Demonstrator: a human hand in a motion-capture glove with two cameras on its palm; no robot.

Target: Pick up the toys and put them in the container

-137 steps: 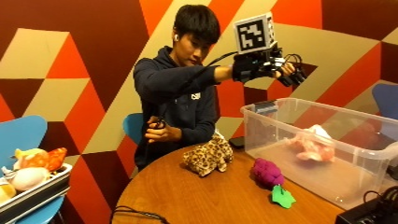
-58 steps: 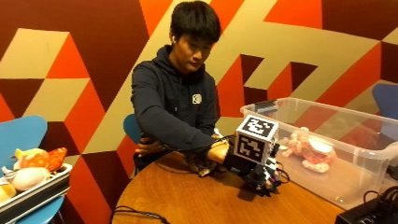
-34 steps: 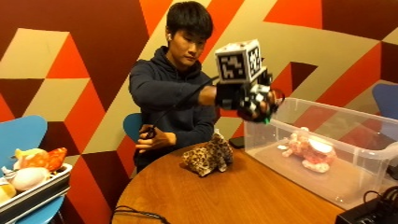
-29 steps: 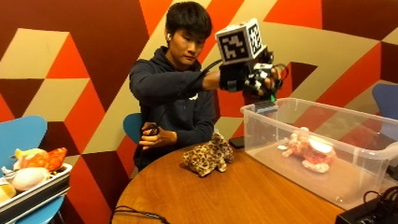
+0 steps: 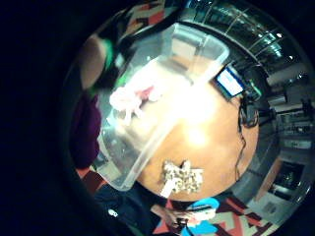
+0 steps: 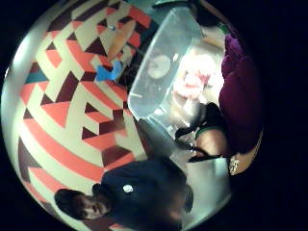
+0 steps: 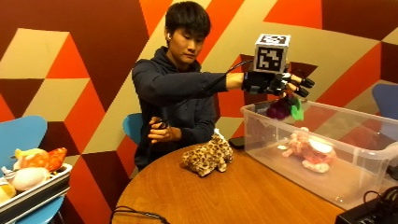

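Observation:
In the outside view my gloved right hand [image 7: 273, 84] is raised over the near end of the clear plastic container [image 7: 261, 135]. It holds a purple plush toy with a green part [image 7: 283, 109], which hangs just under the palm, while the outer fingers stick out fairly straight. Both palm views show the purple toy [image 5: 86, 128] [image 6: 240, 96] close against the palm. A pink plush toy [image 7: 308, 151] [image 5: 130, 98] [image 6: 195, 79] lies on the container's floor. On the round wooden table [image 7: 249, 196], left of the container, lies a leopard-spotted plush toy [image 7: 208, 158] [image 5: 182, 178].
The person's bare left hand [image 7: 163, 133] holds a small black object at the table's far edge. A tray of other toys [image 7: 31, 186] rests on a blue chair at the left. A black device [image 7: 373, 214] and a cable [image 7: 137, 212] lie at the table's front.
My hand went down to the table, took the purple toy from beside the container, lifted it and carried it right, over the container. The leopard toy has not moved.

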